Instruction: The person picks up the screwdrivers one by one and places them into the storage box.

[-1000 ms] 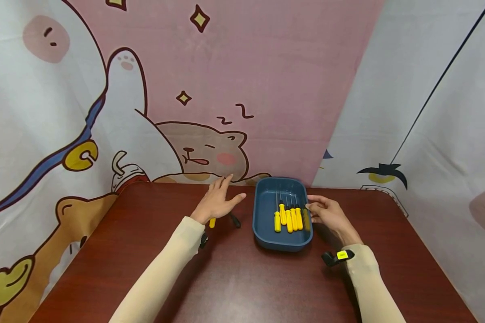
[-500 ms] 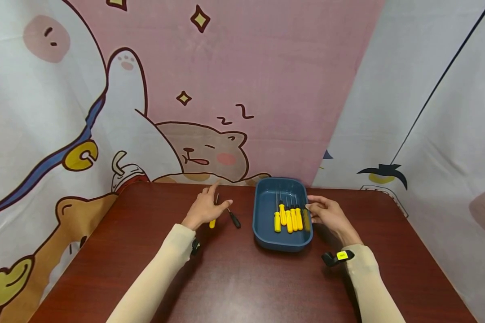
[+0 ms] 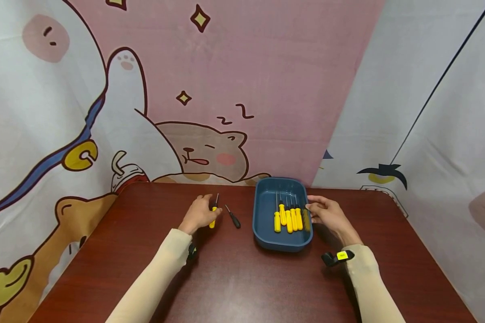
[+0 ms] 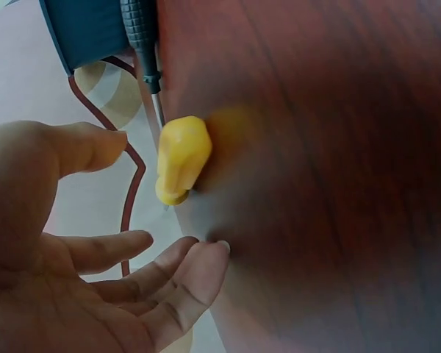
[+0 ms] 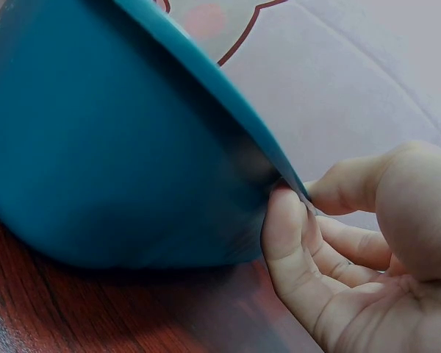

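Observation:
My left hand point(image 3: 198, 214) hovers over a yellow-handled screwdriver point(image 3: 213, 221) lying on the table. In the left wrist view, the thumb and fingers point(image 4: 198, 283) are spread on either side of its yellow handle point(image 4: 184, 151), with a gap showing. To its right lies a smaller screwdriver point(image 3: 235, 220) with a black handle. My right hand point(image 3: 327, 213) pinches the right rim of a blue plastic bin point(image 3: 283, 246), thumb outside the wall and fingertips at the lip. Several yellow-handled screwdrivers point(image 3: 289, 220) lie side by side inside the bin, shafts pointing away.
Everything stands on a dark red-brown wooden table point(image 3: 242, 287). Close behind its far edge hangs a printed cloth point(image 3: 291, 89) with cartoon animals. The bin stands near that far edge.
My left hand has moved left and down from above the two loose screwdrivers to the yellow one, uncovering the black-handled one. The right hand and bin have stayed put.

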Tool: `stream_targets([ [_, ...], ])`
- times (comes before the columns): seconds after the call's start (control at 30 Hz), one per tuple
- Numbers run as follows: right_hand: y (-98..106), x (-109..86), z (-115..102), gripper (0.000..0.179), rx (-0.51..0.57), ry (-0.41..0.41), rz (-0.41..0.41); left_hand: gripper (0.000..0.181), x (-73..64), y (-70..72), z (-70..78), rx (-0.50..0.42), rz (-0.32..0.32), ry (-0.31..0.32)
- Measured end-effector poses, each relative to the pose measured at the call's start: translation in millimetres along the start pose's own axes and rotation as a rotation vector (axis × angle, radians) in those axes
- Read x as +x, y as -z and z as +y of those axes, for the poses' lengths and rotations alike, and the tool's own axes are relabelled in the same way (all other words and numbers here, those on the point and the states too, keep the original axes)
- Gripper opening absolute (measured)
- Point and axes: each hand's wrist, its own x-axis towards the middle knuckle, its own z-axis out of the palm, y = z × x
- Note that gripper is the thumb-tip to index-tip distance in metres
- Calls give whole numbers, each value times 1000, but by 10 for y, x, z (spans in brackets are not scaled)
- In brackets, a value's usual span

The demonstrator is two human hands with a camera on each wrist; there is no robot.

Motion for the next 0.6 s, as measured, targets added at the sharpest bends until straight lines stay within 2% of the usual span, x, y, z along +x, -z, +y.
stream_targets([
  [0.17,5,-2,0,50,5,-1,-4,57,-16,-28,-3,12,-7,-5],
  [0.27,4,-4,1,51,9,-2,-6,50,-13,-33,-9,-12,-21,2],
  [0.5,3,-6,2,50,9,-6,-7,42,4,-29,1,-156,-92,95],
  [0.6,4,-8,-2,50,10,-4,-7,39,13,-28,3,-166,-91,103],
])
